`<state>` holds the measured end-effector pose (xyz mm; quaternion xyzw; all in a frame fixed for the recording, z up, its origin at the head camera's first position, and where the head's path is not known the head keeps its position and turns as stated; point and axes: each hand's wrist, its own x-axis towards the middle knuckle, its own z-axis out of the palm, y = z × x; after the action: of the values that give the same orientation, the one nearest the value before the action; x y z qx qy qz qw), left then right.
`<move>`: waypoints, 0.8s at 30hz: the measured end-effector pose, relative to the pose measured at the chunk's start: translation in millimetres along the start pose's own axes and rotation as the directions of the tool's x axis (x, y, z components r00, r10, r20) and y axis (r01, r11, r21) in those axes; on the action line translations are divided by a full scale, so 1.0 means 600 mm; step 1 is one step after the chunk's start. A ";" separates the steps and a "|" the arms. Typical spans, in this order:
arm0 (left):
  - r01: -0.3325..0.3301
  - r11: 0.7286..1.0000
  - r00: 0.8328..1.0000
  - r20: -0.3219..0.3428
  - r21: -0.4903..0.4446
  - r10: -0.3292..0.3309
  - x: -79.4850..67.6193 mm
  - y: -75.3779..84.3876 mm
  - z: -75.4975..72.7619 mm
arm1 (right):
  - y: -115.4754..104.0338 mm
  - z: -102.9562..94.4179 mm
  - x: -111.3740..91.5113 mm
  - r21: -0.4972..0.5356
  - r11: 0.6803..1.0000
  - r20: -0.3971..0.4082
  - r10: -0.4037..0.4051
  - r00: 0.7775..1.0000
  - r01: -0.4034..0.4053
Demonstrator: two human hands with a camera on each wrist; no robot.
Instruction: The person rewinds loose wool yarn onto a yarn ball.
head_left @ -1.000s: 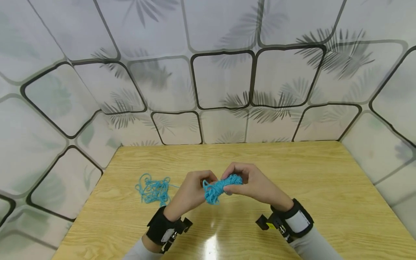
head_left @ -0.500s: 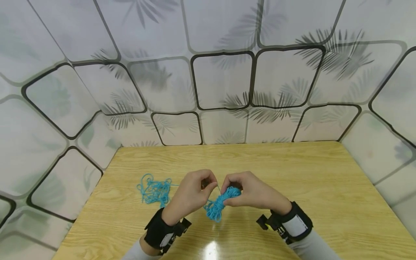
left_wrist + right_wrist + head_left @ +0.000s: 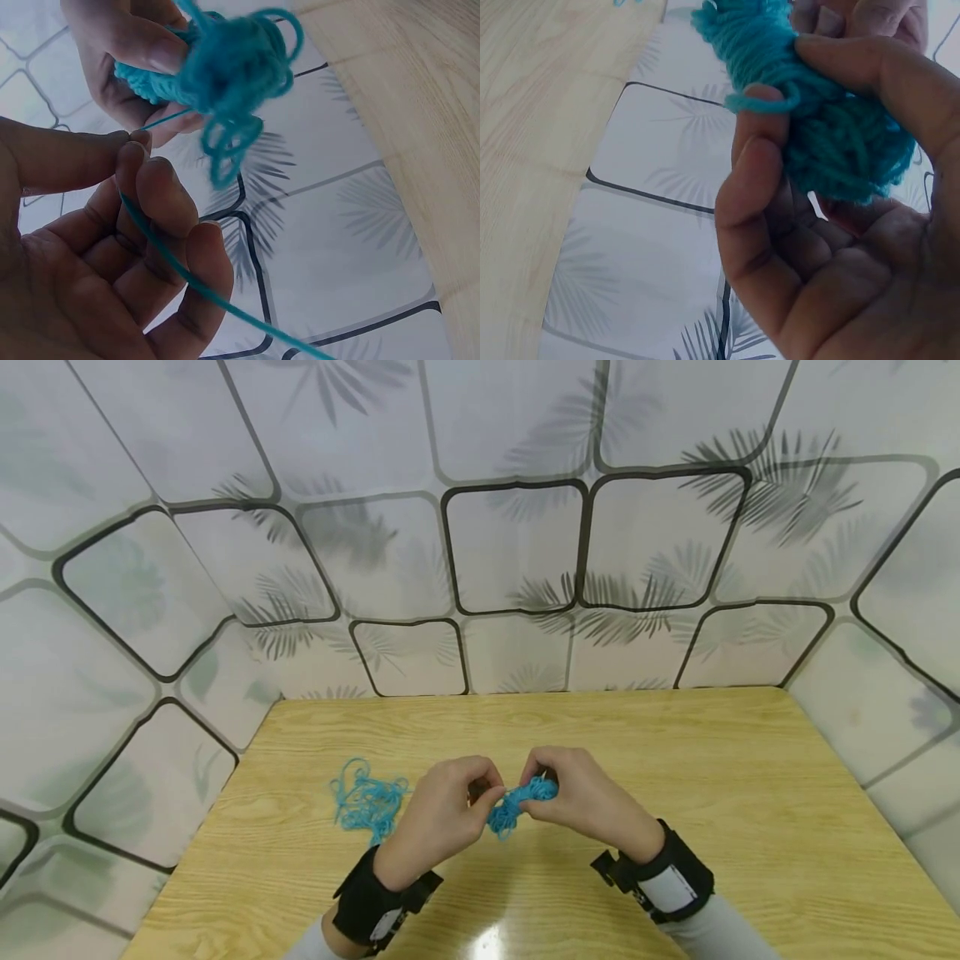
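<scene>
A bundle of blue yarn (image 3: 507, 810), wound tightly round its middle with loops at its ends, is held above the table by my right hand (image 3: 588, 797). In the right wrist view the thumb and fingers grip the bundle (image 3: 847, 142), and one strand loops over a fingertip. My left hand (image 3: 450, 802) pinches a single yarn strand (image 3: 187, 279) between thumb and forefinger, close beside the bundle. From that pinch the strand runs across the left fingers and out of the left wrist view. On the table left of my left hand lies a loose tangle of the same yarn (image 3: 369, 803).
The wooden table (image 3: 712, 777) reaches back to a wall (image 3: 517, 543) with a leaf and line pattern. Side panels with the same pattern stand left and right. A black strap (image 3: 378, 902) with a camera sits on each wrist.
The bundle has turned and shifted in my right hand. My left hand has moved off the bundle, drawn a strand out, and come back close to it. The loose tangle has slid slightly right.
</scene>
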<state>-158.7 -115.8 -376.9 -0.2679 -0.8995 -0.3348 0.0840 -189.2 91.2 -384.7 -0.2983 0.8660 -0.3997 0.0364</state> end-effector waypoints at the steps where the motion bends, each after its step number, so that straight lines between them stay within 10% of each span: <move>1: 0.001 1.000 1.000 -0.002 0.008 -0.001 -0.001 0.001 0.000 | 0.001 0.001 0.001 -0.012 1.000 -0.018 0.003 1.000 -0.003; 15: -0.041 0.999 0.999 -0.024 0.021 0.041 -0.010 0.017 0.017 | 0.014 -0.003 0.014 0.017 0.996 -0.370 0.083 0.925 -0.083; 24: -0.047 0.999 0.999 -0.016 -0.021 0.047 -0.010 0.008 0.037 | -0.006 -0.021 0.006 0.330 0.944 -0.307 0.112 0.945 -0.005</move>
<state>-150.3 -100.8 -393.2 -0.2873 -0.8886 -0.3444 0.0961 -194.2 96.1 -373.0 -0.1928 0.7912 -0.5787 -0.0444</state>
